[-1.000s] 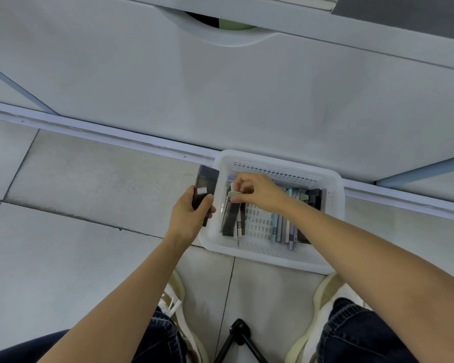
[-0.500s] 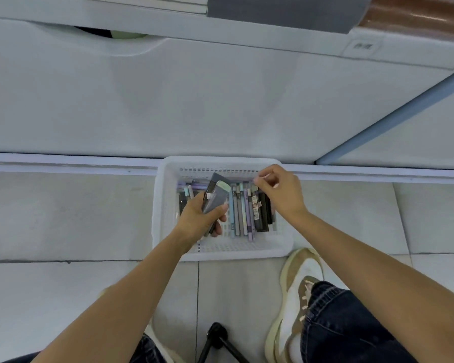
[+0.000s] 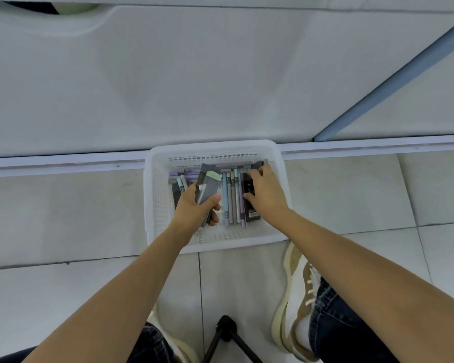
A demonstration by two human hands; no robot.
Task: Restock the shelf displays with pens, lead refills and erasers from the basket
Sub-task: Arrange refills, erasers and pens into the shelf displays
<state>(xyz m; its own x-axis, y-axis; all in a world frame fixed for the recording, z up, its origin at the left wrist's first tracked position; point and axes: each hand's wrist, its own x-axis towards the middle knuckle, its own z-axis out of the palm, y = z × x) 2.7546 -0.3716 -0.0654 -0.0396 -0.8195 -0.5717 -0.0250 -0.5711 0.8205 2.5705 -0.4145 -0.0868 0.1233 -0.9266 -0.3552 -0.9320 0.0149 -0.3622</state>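
Reaching into white basket [image 3: 152, 205], 12 o'clock of the shoes [image 3: 296, 297]. Left hand [image 3: 194, 208] curls round flat grey packs [image 3: 207, 187] near 9 o'clock; right hand [image 3: 268, 195] pinches dark pack [image 3: 249, 213] at 3 o'clock, pens [image 3: 231, 200] between. Packs likely light, stiff, slick: take by long edges.

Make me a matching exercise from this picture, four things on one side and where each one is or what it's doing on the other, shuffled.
1 left hand
2 right hand
3 basket
4 shoe

A stands on the floor tiles by the shelf base
B grips grey packs
C on the tiles, near the basket's corner
D grips a black pack in the basket

Pairs: 1-B, 2-D, 3-A, 4-C
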